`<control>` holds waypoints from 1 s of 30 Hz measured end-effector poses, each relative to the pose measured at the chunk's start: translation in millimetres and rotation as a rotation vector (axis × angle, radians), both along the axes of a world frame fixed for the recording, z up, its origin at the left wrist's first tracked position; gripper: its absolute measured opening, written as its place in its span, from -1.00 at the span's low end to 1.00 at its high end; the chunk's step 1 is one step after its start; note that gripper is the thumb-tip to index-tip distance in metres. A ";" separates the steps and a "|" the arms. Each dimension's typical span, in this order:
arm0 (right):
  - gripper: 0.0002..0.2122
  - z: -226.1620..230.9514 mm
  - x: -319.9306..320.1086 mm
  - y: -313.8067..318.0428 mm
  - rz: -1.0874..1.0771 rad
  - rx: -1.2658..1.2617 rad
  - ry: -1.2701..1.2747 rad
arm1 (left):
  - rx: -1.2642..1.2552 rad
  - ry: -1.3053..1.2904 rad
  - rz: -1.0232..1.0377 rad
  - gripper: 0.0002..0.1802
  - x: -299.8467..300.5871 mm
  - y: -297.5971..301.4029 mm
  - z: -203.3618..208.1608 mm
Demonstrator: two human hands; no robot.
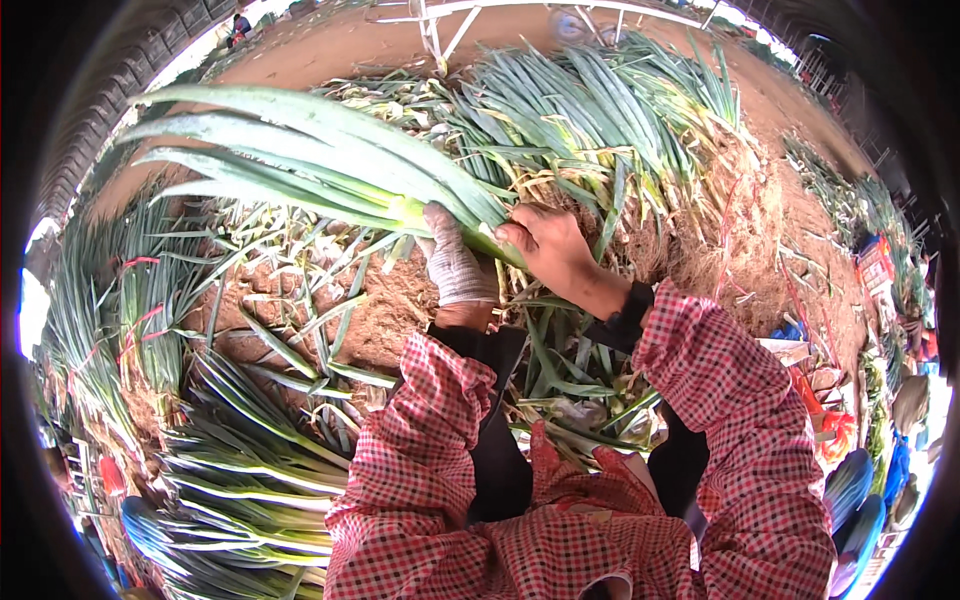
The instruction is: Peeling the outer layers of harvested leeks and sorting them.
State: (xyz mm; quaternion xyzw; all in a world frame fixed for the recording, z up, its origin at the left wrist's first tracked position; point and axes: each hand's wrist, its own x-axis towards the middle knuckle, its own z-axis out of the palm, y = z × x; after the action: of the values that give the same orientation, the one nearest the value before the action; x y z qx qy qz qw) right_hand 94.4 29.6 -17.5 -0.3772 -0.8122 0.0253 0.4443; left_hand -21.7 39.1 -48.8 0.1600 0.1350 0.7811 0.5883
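Note:
A large green onion [330, 165] lies across in front of me, its broad leaves fanning out to the far left. My left hand [455, 265], in a pale grey glove, is closed round it where the leaves meet the stalk. Bare, my right hand [558, 250] grips a green leaf of the same onion, thumb on top, just right of the left hand. The lower stalk is mostly hidden behind my hands. Below them, loose green leaves [560, 350] lie heaped between my knees.
Untrimmed green onions [590, 120] with roots lie piled beyond my hands. Cleaned ones [250, 490] are stacked at the near left, with tied upright bundles [140, 310] farther left. Leaf scraps litter the soil [380, 310]. A white metal frame [450, 30] stands at the far side.

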 end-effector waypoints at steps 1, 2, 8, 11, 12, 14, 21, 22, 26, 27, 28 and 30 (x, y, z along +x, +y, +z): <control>-0.80 -2.7 -4.1 -1.0 -0.011 0.023 0.008 | -0.003 -0.018 -0.021 -0.41 -4.4 1.4 -2.2; -0.81 -5.0 -7.1 -2.0 -0.022 0.046 0.016 | -0.006 -0.037 -0.042 -0.43 -7.9 4.0 -4.0; -0.77 -26.7 -14.0 -1.7 -0.206 -0.783 0.791 | 0.186 -0.165 -0.297 -0.38 -34.1 3.9 7.0; -0.66 -25.4 -22.4 -24.0 -0.111 -1.036 0.917 | 0.565 -0.358 -0.604 -0.39 -69.5 17.2 2.8; -0.64 -20.3 -21.3 -26.9 0.055 -1.105 0.863 | 0.651 -0.335 -0.644 -0.48 -69.3 21.0 -0.2; -0.57 -8.6 -17.4 -32.7 0.375 -1.235 0.753 | 0.353 -0.134 -0.389 -0.48 -53.2 6.9 2.4; -0.51 -15.9 -48.6 -16.9 0.066 -0.408 -0.161 | -0.147 0.129 -0.198 0.01 -68.0 8.9 -15.5; -0.56 -19.0 -44.9 -16.9 0.024 -0.422 -0.103 | -0.110 0.127 -0.201 -0.11 -64.5 4.5 -14.8; -0.72 -24.7 -38.4 -22.0 -0.105 -0.511 0.075 | -0.096 0.177 -0.181 -0.42 -65.2 0.5 -22.5; -0.71 -30.4 -31.2 -14.5 -0.150 -0.632 0.176 | -0.056 0.196 -0.186 -0.39 -62.7 0.8 -19.0; -0.70 -37.5 -24.1 -5.8 -0.202 -0.750 0.284 | -0.017 0.216 -0.199 -0.37 -58.8 0.8 -14.1; -0.51 -30.6 -29.2 -6.8 -0.138 -1.005 0.558 | 0.031 0.213 -0.187 -0.50 -59.2 -4.2 -7.1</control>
State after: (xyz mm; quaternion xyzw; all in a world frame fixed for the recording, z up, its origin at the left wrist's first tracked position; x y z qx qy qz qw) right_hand 65.2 22.8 -48.1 -0.5728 -0.5262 0.4773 0.4088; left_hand -81.0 35.0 -55.9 0.2627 0.1691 0.7033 0.6385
